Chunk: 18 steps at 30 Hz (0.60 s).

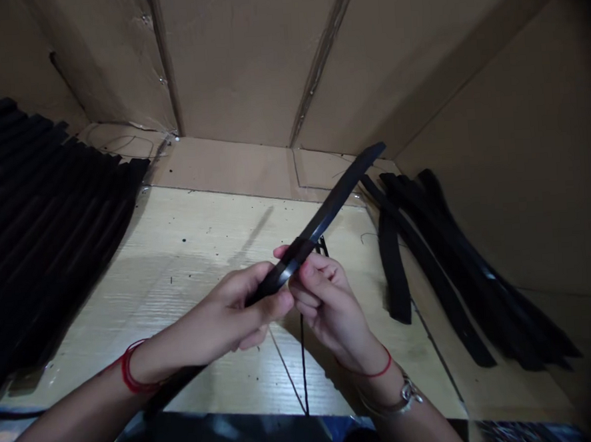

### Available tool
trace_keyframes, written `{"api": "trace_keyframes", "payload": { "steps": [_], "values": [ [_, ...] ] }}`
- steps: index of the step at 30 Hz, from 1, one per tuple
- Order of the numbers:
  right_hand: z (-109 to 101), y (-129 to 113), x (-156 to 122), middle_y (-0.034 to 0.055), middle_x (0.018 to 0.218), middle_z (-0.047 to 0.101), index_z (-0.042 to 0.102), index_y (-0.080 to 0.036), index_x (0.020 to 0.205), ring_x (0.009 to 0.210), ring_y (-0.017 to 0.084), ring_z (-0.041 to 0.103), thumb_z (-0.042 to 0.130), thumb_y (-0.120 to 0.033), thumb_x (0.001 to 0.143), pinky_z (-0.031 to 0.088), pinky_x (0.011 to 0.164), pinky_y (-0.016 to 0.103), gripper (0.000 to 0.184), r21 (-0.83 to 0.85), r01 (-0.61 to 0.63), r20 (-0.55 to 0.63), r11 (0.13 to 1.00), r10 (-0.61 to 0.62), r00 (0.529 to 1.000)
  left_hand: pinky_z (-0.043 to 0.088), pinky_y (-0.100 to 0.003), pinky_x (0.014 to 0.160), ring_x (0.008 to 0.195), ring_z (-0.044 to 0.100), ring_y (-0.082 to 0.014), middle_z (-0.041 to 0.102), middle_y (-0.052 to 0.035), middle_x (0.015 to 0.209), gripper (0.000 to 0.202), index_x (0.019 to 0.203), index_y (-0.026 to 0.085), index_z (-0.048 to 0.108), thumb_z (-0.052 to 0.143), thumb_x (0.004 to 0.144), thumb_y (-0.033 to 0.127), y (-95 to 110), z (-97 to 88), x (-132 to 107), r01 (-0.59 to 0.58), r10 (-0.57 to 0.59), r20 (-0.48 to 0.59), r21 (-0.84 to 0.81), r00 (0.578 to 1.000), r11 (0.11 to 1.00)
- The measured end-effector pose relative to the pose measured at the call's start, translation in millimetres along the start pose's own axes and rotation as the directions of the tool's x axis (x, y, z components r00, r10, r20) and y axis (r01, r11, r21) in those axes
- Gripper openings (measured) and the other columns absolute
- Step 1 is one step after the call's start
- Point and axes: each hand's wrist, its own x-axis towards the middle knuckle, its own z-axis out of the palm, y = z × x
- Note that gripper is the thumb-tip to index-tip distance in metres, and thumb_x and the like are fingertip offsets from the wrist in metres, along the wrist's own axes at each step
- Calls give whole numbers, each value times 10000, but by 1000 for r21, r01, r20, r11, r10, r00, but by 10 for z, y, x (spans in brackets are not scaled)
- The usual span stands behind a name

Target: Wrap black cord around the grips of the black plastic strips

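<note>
A long black strip (pixel 336 195) slants across the middle of the view, its far end raised toward the right. My left hand (pixel 248 304) is closed around its lower part, with the thumb along the near side. Just above that, my right hand (pixel 324 289) pinches the strip near a dark band (pixel 298 247) that wraps round it. A thin dark cord (pixel 304 367) hangs beneath my right hand to the table's near edge. The strip's lower end runs under my left forearm and is partly hidden.
Many black strips (pixel 49 216) lie side by side at the left. Several more black strips (pixel 443 259) lie loosely piled at the right. Cardboard walls (pixel 246 64) stand behind the pale wooden table (pixel 177 255), which has small dark specks on it.
</note>
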Motion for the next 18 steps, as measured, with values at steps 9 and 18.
{"api": "trace_keyframes", "payload": {
  "steps": [9, 18],
  "values": [
    [34, 18, -18, -89, 449, 279, 584, -167, 609, 401, 38, 160, 750, -306, 794, 118, 366, 196, 285, -155, 161, -168, 975, -187, 968, 413, -140, 484, 525, 519, -64, 539, -2, 651, 348, 866, 131, 465, 565, 971, 447, -29, 58, 89, 13, -24, -59, -178, 998, 984],
    [-12, 26, 12, -88, 499, 254, 744, -208, 1030, 412, 33, 81, 713, -374, 816, 66, 357, 185, 273, -30, 24, 1, 999, -24, 1000, 304, -87, 347, 374, 428, -33, 442, 43, 544, 299, 935, 121, 566, 433, 1037, 369, -104, 56, 38, 40, 1, 69, -584, 998, 811]
  ]
}}
